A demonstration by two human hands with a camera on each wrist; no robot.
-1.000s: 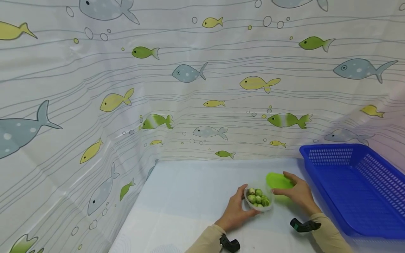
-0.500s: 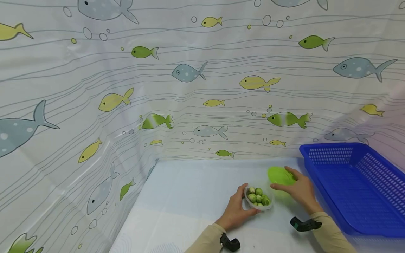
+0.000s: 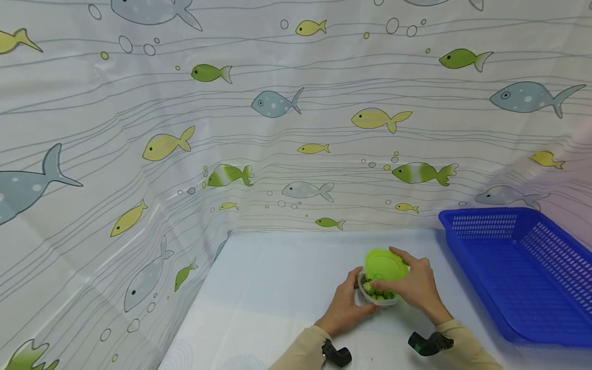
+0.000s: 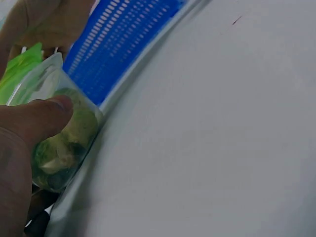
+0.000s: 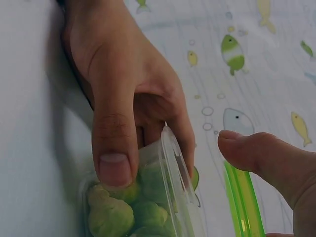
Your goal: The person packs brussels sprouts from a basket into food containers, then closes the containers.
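Observation:
A clear plastic container [image 3: 390, 302] stands on the white table, holding several Brussels sprouts [image 3: 370, 289]. My left hand [image 3: 343, 308] grips it from the left, thumb at the near side and fingers round the far side. In the left wrist view the thumb presses the wall of the container, with the sprouts [image 4: 74, 133] showing through. My right hand [image 3: 416, 282] pinches a bright green lid [image 3: 385, 263] by its edge, tilted over the back of the container. The right wrist view shows the lid [image 5: 243, 202] edge-on, apart from the container's rim [image 5: 173, 168].
A large blue plastic basket [image 3: 481, 288] stands at the right of the table, close to my right arm. Behind the table hangs a white curtain [image 3: 296, 169] printed with fish. A dark camera is strapped to each wrist.
My right hand has brought the green lid leftward from beside the container to over its back part. My left hand has stayed in place, gripping the container.

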